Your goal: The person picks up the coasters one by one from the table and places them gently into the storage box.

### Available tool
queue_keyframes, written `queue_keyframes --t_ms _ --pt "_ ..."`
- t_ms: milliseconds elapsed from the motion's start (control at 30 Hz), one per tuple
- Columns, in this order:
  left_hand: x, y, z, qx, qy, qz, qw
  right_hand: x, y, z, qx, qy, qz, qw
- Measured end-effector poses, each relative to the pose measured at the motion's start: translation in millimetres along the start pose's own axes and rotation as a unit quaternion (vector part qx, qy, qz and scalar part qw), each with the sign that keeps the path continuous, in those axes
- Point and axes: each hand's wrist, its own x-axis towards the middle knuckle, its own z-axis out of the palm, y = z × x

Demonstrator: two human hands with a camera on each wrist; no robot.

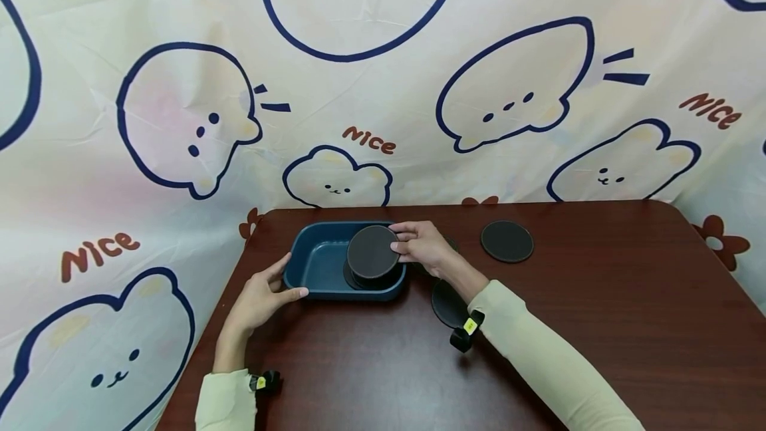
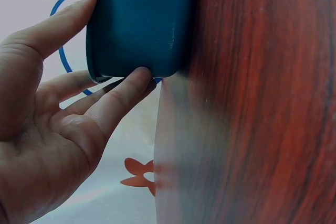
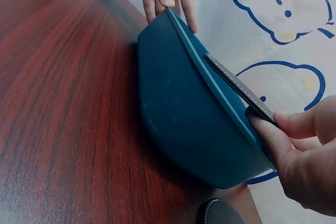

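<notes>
A blue rectangular tray (image 1: 317, 295) stands near the back left of the table. My left hand (image 1: 261, 298) holds its left end, thumb at the front rim and fingers along the end wall; the left wrist view shows this hand (image 2: 68, 103) around the tray corner. With thumb and fingers, my right hand (image 1: 421, 245) pinches the edge of a dark round coaster (image 1: 372, 253) over the tray's right part. Stitching runs along that coaster's edge (image 3: 236, 83) in the right wrist view, where it tilts above the rim. Beneath it, more dark coaster edge (image 1: 350, 278) shows inside the tray.
A black coaster (image 1: 507, 241) lies to the right on the brown table (image 1: 598, 298). Another coaster (image 1: 447, 304) lies partly under my right wrist, and a further dark edge peeks out behind that hand. A patterned cloth (image 1: 359, 98) hangs behind the table.
</notes>
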Motion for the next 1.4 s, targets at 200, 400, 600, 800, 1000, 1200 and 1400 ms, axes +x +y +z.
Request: queue_keyframes --t_ms 200,400,600,800,1000,1200,1400 --pt "-1.0 -0.9 0.5 0.002 0.000 0.001 1.0000 1 0 4 -0.018 0.005 -0.001 1.000" --pt "-1.8 -0.3 0.6 0.001 0.002 -0.001 1.0000 0 -4 7 -0.037 0.009 -0.001 0.999" --pt "-1.8 0.0 1.2 0.000 0.002 -0.002 1.0000 0 -7 8 -0.063 0.010 -0.006 0.998" --pt "-2.1 -0.6 2.0 -0.001 0.001 0.001 1.0000 0 -7 11 -0.084 0.012 -0.008 0.996" --pt "-2.8 -1.6 3.1 -0.004 0.000 -0.003 1.0000 1 -6 13 -0.086 0.007 -0.005 0.996" --pt "-2.1 -0.6 2.8 -0.004 0.002 0.000 1.0000 1 -7 13 -0.093 0.007 -0.009 0.996" --pt "-0.9 0.6 1.3 -0.004 0.000 0.003 1.0000 -1 -10 12 -0.113 0.000 -0.015 0.993"
